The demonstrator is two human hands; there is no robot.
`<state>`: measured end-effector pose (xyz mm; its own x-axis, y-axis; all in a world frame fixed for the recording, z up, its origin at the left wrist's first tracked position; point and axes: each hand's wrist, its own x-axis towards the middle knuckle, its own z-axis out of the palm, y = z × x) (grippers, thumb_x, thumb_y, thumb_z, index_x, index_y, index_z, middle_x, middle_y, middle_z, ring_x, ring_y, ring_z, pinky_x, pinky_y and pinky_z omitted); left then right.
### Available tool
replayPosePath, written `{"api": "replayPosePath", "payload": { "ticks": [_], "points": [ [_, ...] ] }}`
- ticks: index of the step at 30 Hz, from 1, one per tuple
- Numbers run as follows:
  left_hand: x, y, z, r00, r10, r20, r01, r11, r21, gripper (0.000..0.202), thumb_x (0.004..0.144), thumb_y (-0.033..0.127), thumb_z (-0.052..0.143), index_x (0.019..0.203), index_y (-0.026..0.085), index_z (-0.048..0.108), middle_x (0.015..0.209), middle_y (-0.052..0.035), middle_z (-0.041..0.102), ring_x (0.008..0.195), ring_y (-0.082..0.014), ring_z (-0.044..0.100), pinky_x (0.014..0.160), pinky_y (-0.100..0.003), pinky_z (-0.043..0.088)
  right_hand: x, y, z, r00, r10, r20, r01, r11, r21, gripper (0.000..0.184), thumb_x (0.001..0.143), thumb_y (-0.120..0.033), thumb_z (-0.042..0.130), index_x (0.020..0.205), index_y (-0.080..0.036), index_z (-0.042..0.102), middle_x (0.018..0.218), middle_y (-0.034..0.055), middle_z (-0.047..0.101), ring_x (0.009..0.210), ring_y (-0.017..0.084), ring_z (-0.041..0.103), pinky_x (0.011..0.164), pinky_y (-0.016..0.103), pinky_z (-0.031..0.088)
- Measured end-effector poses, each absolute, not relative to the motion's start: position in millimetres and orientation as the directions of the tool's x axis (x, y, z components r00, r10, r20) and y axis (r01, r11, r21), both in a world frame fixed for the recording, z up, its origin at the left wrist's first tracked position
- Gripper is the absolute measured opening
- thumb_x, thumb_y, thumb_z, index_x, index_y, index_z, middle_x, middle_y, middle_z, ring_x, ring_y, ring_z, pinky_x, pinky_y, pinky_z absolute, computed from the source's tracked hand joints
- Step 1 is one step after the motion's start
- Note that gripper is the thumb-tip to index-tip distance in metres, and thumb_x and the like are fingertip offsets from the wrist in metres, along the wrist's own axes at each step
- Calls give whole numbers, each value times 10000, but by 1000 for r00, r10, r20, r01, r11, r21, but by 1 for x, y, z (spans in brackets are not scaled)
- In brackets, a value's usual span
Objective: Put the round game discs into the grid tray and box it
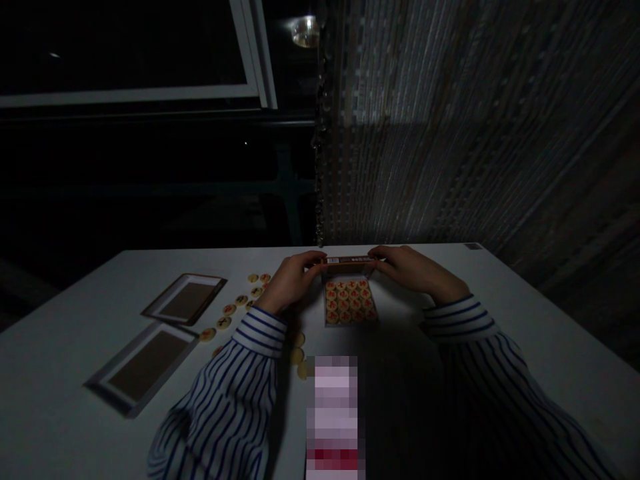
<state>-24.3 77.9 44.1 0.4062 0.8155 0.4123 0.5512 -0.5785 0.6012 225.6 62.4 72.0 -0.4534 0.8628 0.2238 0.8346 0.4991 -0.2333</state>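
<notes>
Between my hands is a brown box lid, standing tilted up on its edge at the far side of a shallow tray. My left hand pinches the lid's left end, and my right hand pinches its right end. The open box tray lies just in front of the lid. Rows of round Chinese chess pieces with red characters fill it. More loose chess pieces lie on the table to the left, partly hidden behind my left wrist and sleeve.
Two more shallow box parts lie at the left: one brown-edged, the nearer one pale-edged. The white table ends at a far edge, with a hanging string curtain and a dark window behind.
</notes>
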Motion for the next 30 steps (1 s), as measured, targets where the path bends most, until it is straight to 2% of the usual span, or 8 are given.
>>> {"api": "replayPosePath", "payload": {
  "ticks": [7,13,30],
  "points": [
    [-25,80,41,395,817,420,558,-576,597,337,824,346,492,1090,163,585,1075,-78,642,980,-189,590,857,-313,448,226,61,73,-438,873,213,844,481,-237,345,880,-388,397,1072,-178,593,1000,92,657,901,201,601,758,274,429],
    [-25,77,46,399,832,385,579,-554,599,319,825,332,487,1083,174,587,1029,-71,658,936,-188,603,814,-297,455,223,56,73,-423,882,208,852,466,-240,354,890,-392,376,1083,-179,582,1018,96,653,915,198,600,781,273,423],
    [-22,67,51,432,812,392,582,-583,567,283,834,303,460,1046,185,606,1042,-56,654,939,-186,598,815,-285,455,222,41,66,-367,901,232,896,409,-173,402,903,-389,345,1194,-166,509,1093,122,627,986,212,583,819,291,412]
  ]
}}
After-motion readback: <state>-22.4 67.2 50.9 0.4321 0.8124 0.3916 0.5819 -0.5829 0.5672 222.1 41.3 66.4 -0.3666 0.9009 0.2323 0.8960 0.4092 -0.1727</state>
